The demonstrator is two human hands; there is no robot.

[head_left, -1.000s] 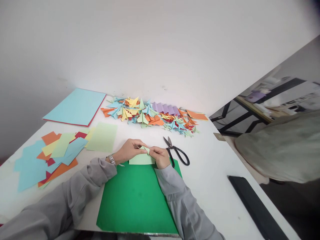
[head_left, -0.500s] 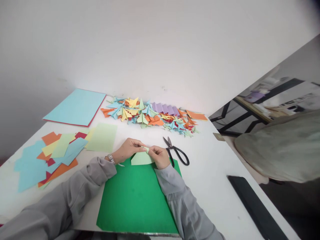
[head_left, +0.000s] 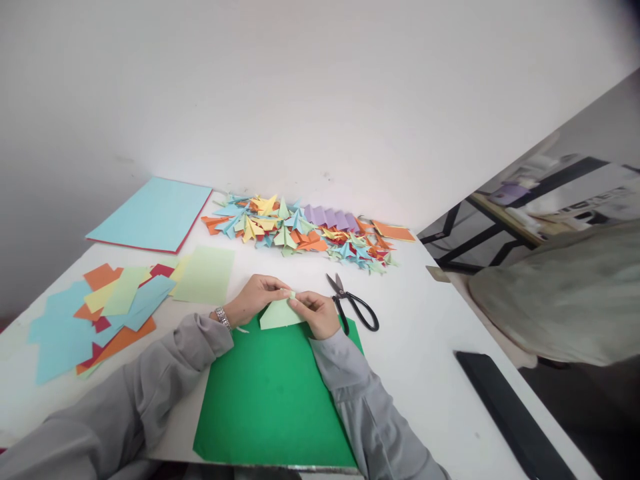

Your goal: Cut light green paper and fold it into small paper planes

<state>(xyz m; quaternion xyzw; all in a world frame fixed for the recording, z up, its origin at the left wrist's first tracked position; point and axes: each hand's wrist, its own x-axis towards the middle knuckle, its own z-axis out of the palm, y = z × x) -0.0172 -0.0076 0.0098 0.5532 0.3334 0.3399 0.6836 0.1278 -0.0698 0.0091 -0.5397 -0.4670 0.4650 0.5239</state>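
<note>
A light green sheet of paper (head_left: 280, 316), partly folded with a narrow top, is pinched between my two hands above the far end of a green board (head_left: 273, 393). My left hand (head_left: 254, 299), with a metal watch at the wrist, grips the paper's upper left side. Opposite it, my right hand (head_left: 318, 313) has thumb and fingers closed on the upper right side. Both thumbs lie close together near the top, and the fingertips behind the paper are hidden. Black-handled scissors (head_left: 350, 303) lie partly spread just right of my right hand.
Folded paper planes (head_left: 285, 233) in several colours are heaped along the wall, beside pleated purple paper (head_left: 333, 218). Loose coloured sheets (head_left: 65, 327) lie at left, below a large blue sheet (head_left: 155, 213). A flat black object (head_left: 510, 413) rests near the right edge, where a person (head_left: 560, 293) is close by.
The light green paper has turned slightly and its top is held more narrowly between the thumbs. My fingers have shifted a little; the things on the table have stayed put.
</note>
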